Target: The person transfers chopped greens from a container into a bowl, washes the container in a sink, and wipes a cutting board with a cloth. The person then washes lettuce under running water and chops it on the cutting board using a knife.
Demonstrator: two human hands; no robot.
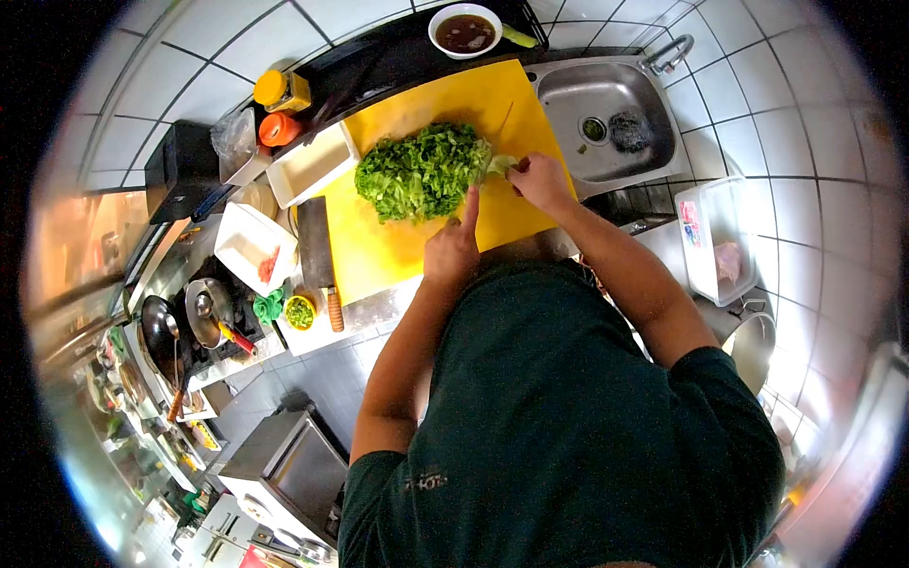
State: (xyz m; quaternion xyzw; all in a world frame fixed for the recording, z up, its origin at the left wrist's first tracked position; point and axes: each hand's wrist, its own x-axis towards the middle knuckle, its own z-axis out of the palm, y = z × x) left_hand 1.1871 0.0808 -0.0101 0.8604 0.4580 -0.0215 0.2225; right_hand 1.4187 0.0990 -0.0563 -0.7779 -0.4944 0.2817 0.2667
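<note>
A large heap of chopped green leaves lies on the yellow cutting board. My left hand is at the heap's lower right edge, its index finger stretched out against the leaves and the other fingers curled. To the right of the heap, my right hand has its fingers closed on a pale green leafy piece. A thin dark line stands out on the board above that piece; I cannot make out what it is. The cleaver rests along the board's left edge, its wooden handle pointing toward my body.
A steel sink adjoins the board on the right. Behind it stands a bowl of brown liquid. White trays, a small cup of chopped greens and pans are at the left. A plastic container is far right.
</note>
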